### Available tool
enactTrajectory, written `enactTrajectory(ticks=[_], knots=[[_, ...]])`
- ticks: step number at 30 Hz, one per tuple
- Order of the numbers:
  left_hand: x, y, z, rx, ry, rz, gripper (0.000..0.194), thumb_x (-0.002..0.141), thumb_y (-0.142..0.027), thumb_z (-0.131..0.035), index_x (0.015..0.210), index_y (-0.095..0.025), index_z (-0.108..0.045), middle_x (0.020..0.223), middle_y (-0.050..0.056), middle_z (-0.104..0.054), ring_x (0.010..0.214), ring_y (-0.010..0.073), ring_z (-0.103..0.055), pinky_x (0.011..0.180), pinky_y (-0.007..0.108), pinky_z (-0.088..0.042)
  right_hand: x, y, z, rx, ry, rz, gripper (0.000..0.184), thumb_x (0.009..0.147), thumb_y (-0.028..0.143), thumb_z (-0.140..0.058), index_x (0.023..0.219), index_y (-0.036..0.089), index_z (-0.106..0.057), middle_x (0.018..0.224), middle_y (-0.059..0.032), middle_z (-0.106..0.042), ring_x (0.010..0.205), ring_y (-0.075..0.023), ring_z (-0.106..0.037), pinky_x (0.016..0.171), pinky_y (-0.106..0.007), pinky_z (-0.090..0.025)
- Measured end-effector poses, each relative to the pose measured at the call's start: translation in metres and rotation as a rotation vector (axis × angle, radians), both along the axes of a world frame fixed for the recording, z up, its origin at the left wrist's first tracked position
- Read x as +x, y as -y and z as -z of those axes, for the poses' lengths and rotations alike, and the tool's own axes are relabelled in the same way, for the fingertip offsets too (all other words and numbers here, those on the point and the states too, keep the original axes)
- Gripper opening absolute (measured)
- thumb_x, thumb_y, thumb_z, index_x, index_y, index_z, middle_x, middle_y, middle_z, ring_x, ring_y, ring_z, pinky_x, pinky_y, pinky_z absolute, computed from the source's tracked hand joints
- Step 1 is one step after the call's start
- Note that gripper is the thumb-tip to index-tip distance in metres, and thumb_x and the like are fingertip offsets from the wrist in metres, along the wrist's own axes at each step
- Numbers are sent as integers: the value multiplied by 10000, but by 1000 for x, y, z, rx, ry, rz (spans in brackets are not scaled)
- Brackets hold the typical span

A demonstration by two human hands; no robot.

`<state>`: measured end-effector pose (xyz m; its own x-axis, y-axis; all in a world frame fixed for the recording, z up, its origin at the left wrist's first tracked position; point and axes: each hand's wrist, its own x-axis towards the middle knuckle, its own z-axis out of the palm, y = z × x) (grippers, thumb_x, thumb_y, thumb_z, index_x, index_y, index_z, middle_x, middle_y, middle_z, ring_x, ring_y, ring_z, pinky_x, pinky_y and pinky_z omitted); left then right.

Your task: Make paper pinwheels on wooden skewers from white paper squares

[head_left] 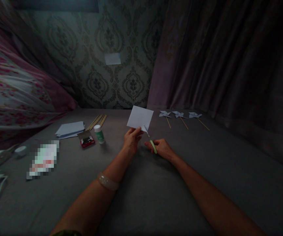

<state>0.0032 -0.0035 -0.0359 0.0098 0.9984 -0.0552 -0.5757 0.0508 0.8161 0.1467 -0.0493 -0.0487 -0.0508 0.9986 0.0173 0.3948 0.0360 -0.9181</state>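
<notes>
In the head view, the left hand [132, 138] has its fingers clamped on the lower edge of a white paper square [141, 117], raised in front of the person. The right hand [161, 148] grips the green-handled scissors [153, 146], whose blades meet the paper near its lower right corner. A white-capped bottle [99, 134] and an open red box [87, 141] stand to the left, and three paper pinwheels [179, 114] lie to the right on the grey surface [141, 203].

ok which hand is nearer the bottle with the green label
Left. The left hand, holding paper, is right of the bottle; the right hand, holding scissors, is farther right.
</notes>
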Motion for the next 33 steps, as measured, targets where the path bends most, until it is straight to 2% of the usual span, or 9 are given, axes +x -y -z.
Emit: enactTrajectory(ticks=[8,19,33], knots=[[3,2,3,39,-53,15,346,475,-305,-854,700,-144,-647,682,6,-628,625,104,-576,576,221,-372,0,2,-4,-47,-5,-13,531,605,667,-665,480,161,-562,450,23,-491,437,-79,-394,470,-240,-314],[6,6,6,42,-73,42,309,482,-277,-862,649,-124,-651,620,8,-620,579,90,-567,541,203,-389,2,0,-6,35,-30,-94,565,630,719,-593,550,162,-551,543,17,-509,529,-101,-430,527,-248,-329],[5,4,5,30,-65,37,290,498,-249,-857,658,-119,-653,609,7,-615,563,84,-559,516,198,-378,4,0,-4,5,2,-20,551,635,687,-623,496,156,-571,469,11,-511,470,-93,-428,506,-246,-324]])
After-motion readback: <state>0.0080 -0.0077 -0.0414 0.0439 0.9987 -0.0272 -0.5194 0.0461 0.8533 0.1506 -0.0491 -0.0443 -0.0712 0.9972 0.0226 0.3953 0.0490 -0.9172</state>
